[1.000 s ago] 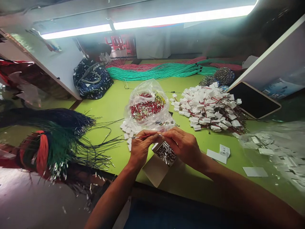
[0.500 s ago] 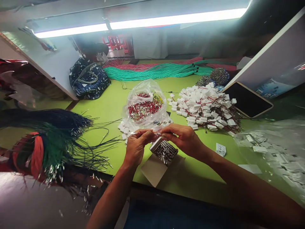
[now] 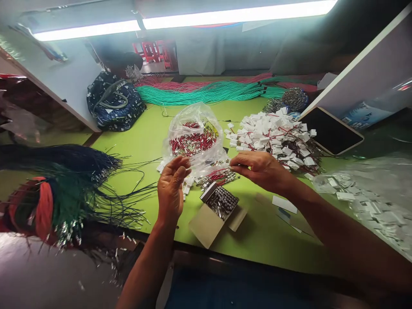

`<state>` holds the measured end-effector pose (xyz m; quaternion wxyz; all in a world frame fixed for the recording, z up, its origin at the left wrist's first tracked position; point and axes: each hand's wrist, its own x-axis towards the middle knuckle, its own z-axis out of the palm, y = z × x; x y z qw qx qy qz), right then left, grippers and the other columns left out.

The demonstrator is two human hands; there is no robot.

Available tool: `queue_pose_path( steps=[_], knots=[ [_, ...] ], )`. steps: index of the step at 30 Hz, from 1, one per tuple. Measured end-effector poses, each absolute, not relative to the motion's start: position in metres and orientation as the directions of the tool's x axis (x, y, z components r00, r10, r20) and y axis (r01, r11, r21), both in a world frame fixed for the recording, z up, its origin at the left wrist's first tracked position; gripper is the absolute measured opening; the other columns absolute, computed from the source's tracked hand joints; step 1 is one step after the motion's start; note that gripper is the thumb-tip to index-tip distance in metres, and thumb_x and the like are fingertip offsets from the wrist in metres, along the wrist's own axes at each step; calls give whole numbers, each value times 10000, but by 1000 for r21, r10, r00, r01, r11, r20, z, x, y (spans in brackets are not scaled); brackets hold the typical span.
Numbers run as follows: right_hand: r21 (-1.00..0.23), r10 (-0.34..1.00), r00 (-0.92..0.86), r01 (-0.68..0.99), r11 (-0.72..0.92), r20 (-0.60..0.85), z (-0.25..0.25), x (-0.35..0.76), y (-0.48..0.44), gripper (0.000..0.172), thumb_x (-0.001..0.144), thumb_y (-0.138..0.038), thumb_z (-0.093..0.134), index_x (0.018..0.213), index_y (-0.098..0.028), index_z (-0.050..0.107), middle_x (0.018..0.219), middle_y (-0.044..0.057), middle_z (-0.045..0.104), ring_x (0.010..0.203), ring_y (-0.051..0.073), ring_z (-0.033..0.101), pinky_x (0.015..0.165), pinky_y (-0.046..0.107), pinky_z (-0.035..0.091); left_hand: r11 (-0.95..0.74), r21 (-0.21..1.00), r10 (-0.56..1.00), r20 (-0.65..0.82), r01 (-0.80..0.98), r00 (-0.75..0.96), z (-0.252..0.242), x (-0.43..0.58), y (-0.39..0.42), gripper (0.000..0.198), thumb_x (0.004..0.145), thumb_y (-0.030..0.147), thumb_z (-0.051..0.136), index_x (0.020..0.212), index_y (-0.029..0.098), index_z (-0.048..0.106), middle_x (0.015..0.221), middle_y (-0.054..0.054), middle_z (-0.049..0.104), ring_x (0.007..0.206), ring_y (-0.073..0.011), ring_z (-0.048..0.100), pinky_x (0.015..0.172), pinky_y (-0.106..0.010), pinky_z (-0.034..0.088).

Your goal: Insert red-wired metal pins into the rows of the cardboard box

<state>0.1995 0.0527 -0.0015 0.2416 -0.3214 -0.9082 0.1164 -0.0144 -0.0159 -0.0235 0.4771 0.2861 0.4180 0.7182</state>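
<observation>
Red wires (image 3: 193, 141) sit in clear bag (image 3: 207, 112), betw. & beyond both hands; loose wires (image 3: 222, 175) lie just beside R fingertips. Change: hands, a sec ago joined on one wire, now stand apart; joint hold ended. L hand (image 3: 172, 184): fingers loosely parted, nil visible. R hand (image 3: 262, 169): thumb/finger pinched, contents can't tell. Box (image 3: 206, 225) w/ metal parts (image 3: 223, 201): below, betw. hands.

A patterned bag (image 3: 115, 109) sat near the far-left corner of the table (image 3: 149, 133), tablet (image 3: 333, 131) by the right edge, lamp (image 3: 238, 15) blazing above!
</observation>
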Motion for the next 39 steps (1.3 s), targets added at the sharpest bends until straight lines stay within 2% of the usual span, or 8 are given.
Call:
queue_pose_path(
  steps=[2,5,9,15,22,25,32,39],
  knots=[
    [-320,664,-693,585,746,280,-12,207,58,138,870,-197,549,817,-153,669,774,38,663,697,136,597,633,236,429,-241,916,897,85,-320,-434,-23,-16,-18,249,666,278,756,900,212,701,893,-18,710,801,-99,637,765,-210,493],
    [-228,698,-685,660,716,207,-26,206,62,159,881,-229,540,828,-169,677,791,42,642,714,142,578,640,241,418,-180,981,940,153,-65,-307,-23,-15,-24,127,702,268,726,808,199,712,792,-5,708,738,-107,629,724,-220,494],
    [-76,704,-649,718,692,289,-30,199,55,156,872,-251,559,909,-151,674,866,84,630,805,191,545,700,284,403,-125,967,982,153,224,-113,-22,-13,-28,97,753,263,668,803,198,721,801,-10,720,761,-138,640,741,-255,495],
    [-106,557,-801,548,830,222,-22,194,18,146,869,-227,562,748,-168,619,767,44,605,715,163,499,636,267,350,-141,909,990,141,392,29,-23,-12,-25,96,772,230,631,804,198,716,794,-2,725,743,-139,644,707,-243,493],
    [33,545,-807,566,824,229,-38,162,-9,149,856,-80,480,777,-158,580,754,58,603,672,187,479,620,320,312,-130,864,986,166,487,-32,-19,-17,-25,149,810,272,586,833,185,706,809,-15,727,739,-146,654,707,-242,501],
    [80,526,-805,564,822,274,-41,153,-12,191,851,-38,467,766,-163,584,746,57,607,674,192,489,614,322,305,-167,753,979,202,637,17,-5,-28,-26,154,828,259,564,839,187,700,822,-24,727,759,-155,655,718,-250,492],
    [96,484,-841,518,850,243,-36,149,-10,193,853,-56,503,733,-178,593,731,53,616,679,190,511,613,312,319,-1,192,990,139,981,-26,21,-51,23,254,869,242,466,888,182,712,921,-89,714,841,-212,632,754,-308,452],
    [92,527,-819,557,825,227,-37,151,-14,196,849,-49,485,750,-180,592,736,64,625,684,201,535,609,321,337,119,260,993,-21,958,-117,-6,-27,103,331,826,414,506,852,158,714,875,-139,698,860,-251,619,736,-319,425]
  ],
)
